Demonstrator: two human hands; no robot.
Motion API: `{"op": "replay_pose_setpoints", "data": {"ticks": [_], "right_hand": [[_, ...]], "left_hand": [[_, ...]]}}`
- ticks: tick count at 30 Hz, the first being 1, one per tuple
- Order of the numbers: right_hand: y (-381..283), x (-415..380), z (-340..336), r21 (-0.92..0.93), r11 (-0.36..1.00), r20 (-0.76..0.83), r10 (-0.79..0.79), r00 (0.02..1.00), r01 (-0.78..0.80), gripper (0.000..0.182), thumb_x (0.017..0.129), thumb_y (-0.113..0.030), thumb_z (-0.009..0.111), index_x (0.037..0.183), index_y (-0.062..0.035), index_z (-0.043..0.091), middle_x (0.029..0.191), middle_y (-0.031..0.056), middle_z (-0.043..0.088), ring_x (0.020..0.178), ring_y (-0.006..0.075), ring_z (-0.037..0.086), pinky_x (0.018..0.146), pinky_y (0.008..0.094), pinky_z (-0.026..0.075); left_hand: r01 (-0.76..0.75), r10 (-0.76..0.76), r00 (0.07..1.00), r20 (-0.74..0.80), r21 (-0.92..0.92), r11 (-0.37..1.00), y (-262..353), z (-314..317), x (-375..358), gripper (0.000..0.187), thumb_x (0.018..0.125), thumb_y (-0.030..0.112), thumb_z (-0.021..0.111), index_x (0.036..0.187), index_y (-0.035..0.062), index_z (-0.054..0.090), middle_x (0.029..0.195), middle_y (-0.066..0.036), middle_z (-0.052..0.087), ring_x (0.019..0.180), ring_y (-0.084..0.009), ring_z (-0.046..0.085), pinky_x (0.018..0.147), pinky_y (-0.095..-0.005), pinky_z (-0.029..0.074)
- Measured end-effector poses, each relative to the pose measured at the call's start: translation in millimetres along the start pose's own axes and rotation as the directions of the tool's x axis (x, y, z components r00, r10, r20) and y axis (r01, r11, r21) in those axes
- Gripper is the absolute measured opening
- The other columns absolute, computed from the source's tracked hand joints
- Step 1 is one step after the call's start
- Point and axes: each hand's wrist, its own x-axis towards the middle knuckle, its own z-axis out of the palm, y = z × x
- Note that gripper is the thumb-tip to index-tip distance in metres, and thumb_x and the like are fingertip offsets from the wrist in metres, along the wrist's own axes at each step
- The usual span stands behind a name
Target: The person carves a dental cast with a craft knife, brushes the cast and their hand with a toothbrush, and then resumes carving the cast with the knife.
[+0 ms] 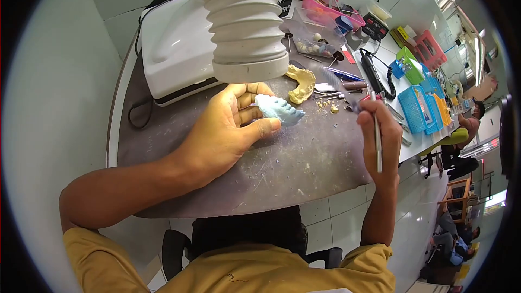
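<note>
Blue dental cast (279, 109) pinched in left hand (228, 130), just under the white extraction hose (244, 21).

Left fingers closed on the cast above the grey bench (304, 163); right hand (380, 135) closed around a thin metal tool (376, 141), held apart. Best to steady both wrists, bring the tip in lightly, near the hose. Yellow cast (302, 83) lies beyond.
</note>
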Motion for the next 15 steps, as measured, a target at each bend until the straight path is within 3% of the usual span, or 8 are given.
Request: {"op": "replay_pose_setpoints", "data": {"ticks": [2,3,8,12,14,15], "right_hand": [[-14.2,-7.3,-2.5,0.094,0.982,0.118,-0.177,0.977,0.166,0.009,0.093,-0.007,0.065,0.098,0.0005,0.066,0.079,0.0125,0.06,0.063,0.023,0.057,0.059,0.0329,0.045],[-22.0,-10.0,-0.2,0.098,0.981,0.141,-0.181,0.973,0.168,0.011,0.092,-0.009,0.067,0.098,-0.0008,0.069,0.077,0.0107,0.059,0.06,0.0218,0.056,0.056,0.0333,0.044],[-35.1,-18.8,6.5,0.038,0.987,0.142,-0.16,0.977,0.156,0.017,0.089,-0.011,0.071,0.104,-0.0033,0.071,0.072,0.0093,0.056,0.058,0.0202,0.055,0.054,0.0354,0.044],[-8.0,-21.2,-21.7,-0.105,0.987,0.18,-0.1,0.979,0.12,0.016,0.089,-0.011,0.071,0.1,-0.0004,0.072,0.074,0.0096,0.059,0.059,0.0199,0.055,0.056,0.0337,0.045],[-1.0,-24.1,-31.4,-0.214,0.976,0.087,-0.015,0.996,0.033,0.015,0.09,-0.011,0.07,0.1,0.0005,0.072,0.075,0.0101,0.06,0.061,0.0198,0.056,0.057,0.032,0.045],[-0.7,-27.2,-30.1,-0.165,0.986,0.021,-0.032,0.999,0.035,0.015,0.089,-0.01,0.07,0.1,0.0003,0.072,0.073,0.0103,0.059,0.06,0.0198,0.055,0.056,0.0304,0.045]], "left_hand": [[0.028,-0.029,0.999,-0.022,-0.016,0.999,2.2,1.2,-0.4,0.032,0.091,-0.002,0.065,0.118,0.0032,0.047,0.113,-0.005,0.059,0.106,-0.0113,0.059,0.096,-0.0271,0.049],[0.032,-0.033,0.999,-0.02,-0.016,0.999,2.3,2.0,-0.9,0.032,0.091,-0.002,0.065,0.118,0.0032,0.047,0.113,-0.005,0.059,0.106,-0.0113,0.059,0.096,-0.0271,0.049],[-0.009,0.012,0.998,-0.061,0.037,0.999,-0.1,1.3,-1.4,0.035,0.09,0.0,0.067,0.12,-0.0012,0.048,0.112,-0.008,0.061,0.105,-0.011,0.06,0.091,-0.0246,0.052],[-0.049,0.042,0.988,-0.15,-0.039,0.998,-5.1,1.2,-1.0,0.032,0.093,0.004,0.066,0.118,0.0028,0.047,0.114,-0.007,0.059,0.106,-0.0113,0.06,0.097,-0.0275,0.051],[-0.041,0.037,0.989,-0.141,-0.023,0.999,-5.3,1.6,0.1,0.032,0.094,0.006,0.065,0.12,0.0026,0.046,0.115,-0.008,0.058,0.106,-0.0119,0.06,0.099,-0.0291,0.051],[-0.036,0.032,0.991,-0.131,-0.024,0.999,-5.0,1.7,1.2,0.032,0.094,0.006,0.065,0.12,0.0026,0.046,0.115,-0.008,0.058,0.106,-0.0119,0.06,0.099,-0.0291,0.051]]}}
